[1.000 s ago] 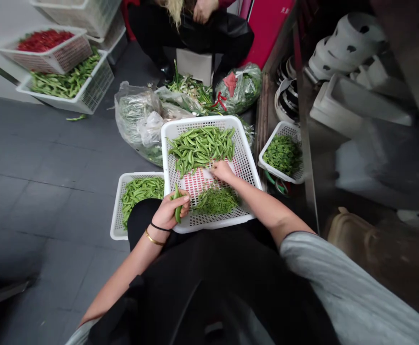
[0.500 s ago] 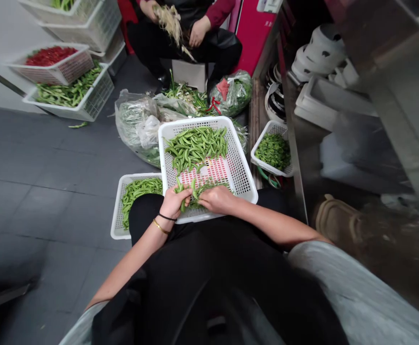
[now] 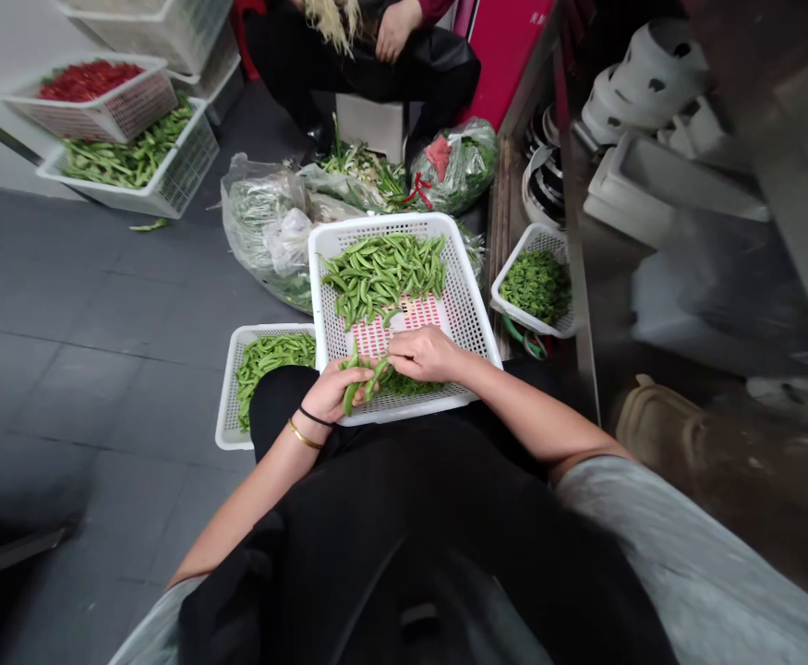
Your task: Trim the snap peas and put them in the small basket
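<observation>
Floor tiles (image 3: 119,305), dark grey, are spreading across the left side. Opposite, another person (image 3: 366,65) in dark trousers is sitting on a low white seat (image 3: 372,125). A white perforated basket (image 3: 469,286) is lying across the wearer's lap, and a clear plastic bag (image 3: 258,212) of greens is bulging on the floor just past it. A second white basket (image 3: 223,406), holding more pods, is standing beside the left knee; a smaller one with leafy greens (image 3: 535,286) is sitting to the right. Inside the lap basket, green pea pods (image 3: 386,268) are covering the far part, while thin green trimmings (image 3: 410,383) are lying at the near edge, partly under the right hand (image 3: 426,353). Its fingers are bunching at the upper tip of one pod; whether they are gripping it cannot be told. The left hand (image 3: 331,388) is holding a few pods over the near left corner. A black band (image 3: 316,417) and a gold bracelet (image 3: 305,436) are circling its wrist.
</observation>
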`<state>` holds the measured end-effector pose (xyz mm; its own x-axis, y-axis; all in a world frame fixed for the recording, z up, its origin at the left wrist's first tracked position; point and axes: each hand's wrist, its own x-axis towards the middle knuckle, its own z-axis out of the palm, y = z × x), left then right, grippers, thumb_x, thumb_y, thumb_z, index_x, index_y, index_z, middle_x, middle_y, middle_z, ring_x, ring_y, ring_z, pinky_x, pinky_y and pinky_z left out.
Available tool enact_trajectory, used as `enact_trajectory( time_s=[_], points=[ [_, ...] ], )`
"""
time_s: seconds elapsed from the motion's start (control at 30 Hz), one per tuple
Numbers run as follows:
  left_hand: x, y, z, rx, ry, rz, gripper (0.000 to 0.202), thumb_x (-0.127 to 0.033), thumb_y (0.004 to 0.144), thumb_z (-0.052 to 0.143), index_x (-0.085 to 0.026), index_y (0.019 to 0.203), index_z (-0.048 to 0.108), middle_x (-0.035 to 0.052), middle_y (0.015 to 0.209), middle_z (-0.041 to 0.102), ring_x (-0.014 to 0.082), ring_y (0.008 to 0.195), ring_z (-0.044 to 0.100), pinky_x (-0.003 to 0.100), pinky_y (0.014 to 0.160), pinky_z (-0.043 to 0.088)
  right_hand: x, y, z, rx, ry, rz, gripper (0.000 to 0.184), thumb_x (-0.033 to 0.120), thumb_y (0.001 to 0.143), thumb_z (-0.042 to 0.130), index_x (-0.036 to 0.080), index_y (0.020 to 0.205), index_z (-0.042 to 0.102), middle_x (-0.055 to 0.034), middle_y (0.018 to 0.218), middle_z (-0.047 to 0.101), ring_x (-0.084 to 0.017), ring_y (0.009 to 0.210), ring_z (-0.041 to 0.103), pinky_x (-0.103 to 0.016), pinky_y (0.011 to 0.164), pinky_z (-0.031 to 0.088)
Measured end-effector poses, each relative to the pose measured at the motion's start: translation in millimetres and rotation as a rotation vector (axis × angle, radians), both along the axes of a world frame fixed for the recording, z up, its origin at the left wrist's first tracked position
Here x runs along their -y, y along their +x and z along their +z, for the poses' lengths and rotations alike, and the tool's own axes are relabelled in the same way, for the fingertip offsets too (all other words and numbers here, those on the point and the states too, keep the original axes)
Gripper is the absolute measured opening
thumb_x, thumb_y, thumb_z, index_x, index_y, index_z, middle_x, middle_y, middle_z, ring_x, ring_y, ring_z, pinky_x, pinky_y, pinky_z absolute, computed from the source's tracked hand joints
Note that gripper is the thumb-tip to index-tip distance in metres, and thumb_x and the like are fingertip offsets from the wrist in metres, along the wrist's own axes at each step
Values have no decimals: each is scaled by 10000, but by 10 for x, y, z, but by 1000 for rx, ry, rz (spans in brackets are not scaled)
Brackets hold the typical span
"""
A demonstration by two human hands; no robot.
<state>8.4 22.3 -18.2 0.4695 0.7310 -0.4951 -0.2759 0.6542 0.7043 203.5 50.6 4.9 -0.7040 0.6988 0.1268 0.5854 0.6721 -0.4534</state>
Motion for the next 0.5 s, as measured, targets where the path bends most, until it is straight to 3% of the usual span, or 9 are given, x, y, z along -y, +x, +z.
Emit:
enact_trajectory(
  time_s=[0.13, 0.23, 0.4, 0.5],
  points=[
    [18, 62, -52, 110, -104, -31, 160, -195, 597, 681, -98, 689, 593, 21, 524, 573, 37, 338, 374, 160, 315, 246, 42, -79, -35, 61, 124, -51, 301, 246, 846, 398, 173, 617, 579, -30, 622, 555, -131, 601, 449, -255, 565, 272],
    [13, 131, -45, 159, -129, 48, 163, -203, 599, 676, -101, 652, 560, 6, 525, 552, 21, 346, 348, 148, 320, 247, 101, -73, -64, 38, 174, -141, 315, 245, 849, 383, 176, 601, 564, -34, 607, 535, -134, 596, 440, -258, 585, 295],
    [-41, 87, 18, -5, 102, 448, 268, -172, 591, 721, -162, 728, 490, -67, 478, 491, 51, 353, 408, 160, 339, 296, 135, 222, 18, -59, 37, -299, 356, 264, 892, 348, 178, 596, 528, -26, 616, 508, -125, 606, 453, -242, 617, 338],
    [-16, 75, 19, -156, 277, 535, 288, -191, 627, 727, -187, 795, 492, -83, 444, 489, 75, 335, 424, 183, 347, 320, 123, 305, 85, -78, -94, -295, 248, 328, 878, 436, 170, 777, 598, -20, 707, 561, -124, 652, 494, -233, 636, 356]
  ],
)
